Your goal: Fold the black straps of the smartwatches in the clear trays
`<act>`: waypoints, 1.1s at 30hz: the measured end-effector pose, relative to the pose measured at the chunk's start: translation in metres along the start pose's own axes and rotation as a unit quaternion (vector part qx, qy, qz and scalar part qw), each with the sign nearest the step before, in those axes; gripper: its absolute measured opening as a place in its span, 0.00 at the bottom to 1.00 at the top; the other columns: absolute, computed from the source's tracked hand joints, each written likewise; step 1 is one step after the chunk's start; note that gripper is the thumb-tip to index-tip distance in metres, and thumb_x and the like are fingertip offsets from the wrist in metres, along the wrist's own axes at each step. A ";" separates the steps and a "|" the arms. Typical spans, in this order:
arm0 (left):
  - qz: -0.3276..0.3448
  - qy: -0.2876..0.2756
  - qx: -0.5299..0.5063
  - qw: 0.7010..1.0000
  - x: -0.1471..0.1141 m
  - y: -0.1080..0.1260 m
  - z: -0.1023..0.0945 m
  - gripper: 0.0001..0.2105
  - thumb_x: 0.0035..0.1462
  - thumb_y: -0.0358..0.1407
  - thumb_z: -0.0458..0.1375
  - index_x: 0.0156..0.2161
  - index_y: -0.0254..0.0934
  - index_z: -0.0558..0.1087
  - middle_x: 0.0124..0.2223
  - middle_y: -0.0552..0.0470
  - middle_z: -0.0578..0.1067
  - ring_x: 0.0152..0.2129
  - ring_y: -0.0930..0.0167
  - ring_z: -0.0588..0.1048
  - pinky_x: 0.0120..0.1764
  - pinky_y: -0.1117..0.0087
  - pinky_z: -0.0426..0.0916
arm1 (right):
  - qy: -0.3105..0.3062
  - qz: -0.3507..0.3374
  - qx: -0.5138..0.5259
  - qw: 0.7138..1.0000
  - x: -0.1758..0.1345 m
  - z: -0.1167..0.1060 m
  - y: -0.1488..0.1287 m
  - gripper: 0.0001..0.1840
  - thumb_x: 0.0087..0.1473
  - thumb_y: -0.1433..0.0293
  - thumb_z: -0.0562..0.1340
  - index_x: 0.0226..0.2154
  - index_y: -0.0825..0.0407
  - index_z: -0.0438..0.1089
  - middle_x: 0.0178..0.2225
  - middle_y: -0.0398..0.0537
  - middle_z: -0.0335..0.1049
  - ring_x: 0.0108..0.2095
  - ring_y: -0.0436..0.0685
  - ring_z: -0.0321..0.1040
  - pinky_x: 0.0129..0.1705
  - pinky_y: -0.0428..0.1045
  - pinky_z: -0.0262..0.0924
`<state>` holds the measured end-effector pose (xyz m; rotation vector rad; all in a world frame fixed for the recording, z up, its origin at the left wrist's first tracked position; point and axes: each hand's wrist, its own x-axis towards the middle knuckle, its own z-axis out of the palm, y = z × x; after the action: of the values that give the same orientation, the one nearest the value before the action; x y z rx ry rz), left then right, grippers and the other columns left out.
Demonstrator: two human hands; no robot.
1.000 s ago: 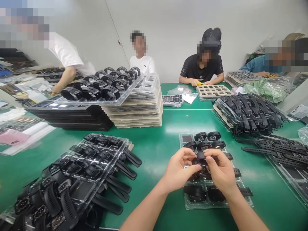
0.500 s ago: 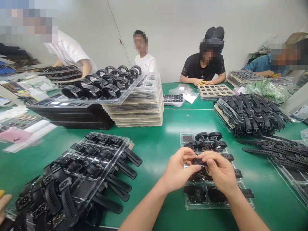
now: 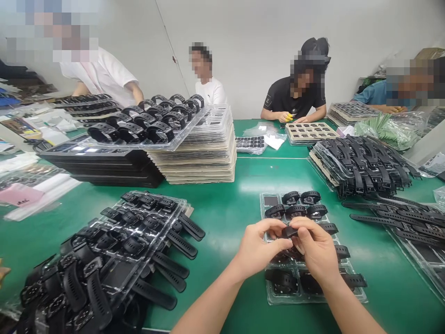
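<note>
My left hand [image 3: 253, 248] and my right hand [image 3: 318, 248] meet over a clear plastic tray [image 3: 274, 299]. Between their fingertips they grip a black smartwatch [image 3: 289, 231] by its strap. Fingers cover most of this watch, so its face and buckle are hidden. Below and around my hands, other black watches lie in the tray's compartments, several with straps curled into loops, such as the looped watch [image 3: 310, 197] at the far edge. A strap end [image 3: 354, 280] sticks out past the tray's right side.
Stacked trays of watches [image 3: 139, 232] stand at my left, with straps overhanging. Farther back rise black trays [image 3: 104, 164] and a tall tray stack [image 3: 201, 162]. More watches [image 3: 368, 162] are piled at the right. Several co-workers sit or lean across the green table [image 3: 222, 222].
My hands stay over the tray; their fingers have shifted slightly on the strap and the held part looks more covered. At the far left a co-worker leans a little further right.
</note>
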<state>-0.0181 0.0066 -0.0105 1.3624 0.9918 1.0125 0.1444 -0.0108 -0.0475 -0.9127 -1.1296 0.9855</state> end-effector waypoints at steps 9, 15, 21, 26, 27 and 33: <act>-0.017 0.061 -0.061 0.996 0.000 -0.007 0.009 0.12 0.41 0.29 0.70 0.36 0.37 0.84 0.31 0.52 0.77 0.31 0.69 0.73 0.40 0.66 0.68 | -0.099 -0.064 -0.166 0.979 0.005 -0.011 -0.007 0.14 0.69 0.65 0.60 0.51 0.35 0.78 0.38 0.45 0.71 0.40 0.56 0.72 0.42 0.51 0.68; -0.009 0.089 -0.105 0.990 0.002 -0.008 0.011 0.08 0.39 0.29 0.71 0.30 0.36 0.83 0.28 0.53 0.76 0.28 0.71 0.72 0.35 0.69 0.68 | -0.131 -0.072 -0.193 0.970 0.005 -0.013 -0.012 0.16 0.69 0.65 0.58 0.53 0.36 0.78 0.39 0.46 0.67 0.39 0.55 0.68 0.40 0.49 0.66; -0.015 0.091 -0.078 0.993 0.002 -0.009 0.011 0.08 0.44 0.29 0.70 0.33 0.36 0.83 0.29 0.52 0.78 0.29 0.71 0.72 0.36 0.70 0.70 | -0.178 -0.037 -0.233 0.955 0.010 -0.017 -0.019 0.17 0.70 0.64 0.56 0.55 0.37 0.76 0.40 0.47 0.66 0.42 0.56 0.67 0.43 0.50 0.66; 0.059 0.084 -0.011 0.995 -0.001 -0.017 0.011 0.10 0.50 0.28 0.68 0.41 0.36 0.83 0.35 0.49 0.81 0.31 0.70 0.76 0.37 0.69 0.74 | -0.152 0.002 -0.171 0.973 0.009 -0.013 -0.014 0.17 0.69 0.59 0.57 0.53 0.41 0.78 0.37 0.47 0.69 0.40 0.57 0.69 0.43 0.51 0.66; 0.105 0.081 0.019 0.991 -0.001 -0.018 0.010 0.10 0.53 0.27 0.66 0.42 0.37 0.82 0.36 0.49 0.82 0.31 0.69 0.77 0.36 0.69 0.75 | -0.129 0.024 -0.141 0.981 0.007 -0.012 -0.012 0.18 0.68 0.57 0.57 0.52 0.43 0.79 0.31 0.45 0.68 0.35 0.56 0.68 0.38 0.50 0.66; 0.490 0.149 0.329 0.793 -0.001 -0.021 0.004 0.12 0.63 0.22 0.58 0.47 0.36 0.78 0.36 0.47 0.80 0.34 0.68 0.75 0.35 0.67 0.76 | -0.060 0.120 -0.055 0.990 0.003 -0.005 -0.012 0.15 0.52 0.57 0.73 0.41 0.46 0.81 0.31 0.44 0.76 0.29 0.53 0.67 0.31 0.47 0.64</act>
<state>-0.0147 0.0052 -0.0315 2.4925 0.8729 1.7842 0.1517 -0.0119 -0.0360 -1.1083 -1.2035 1.1956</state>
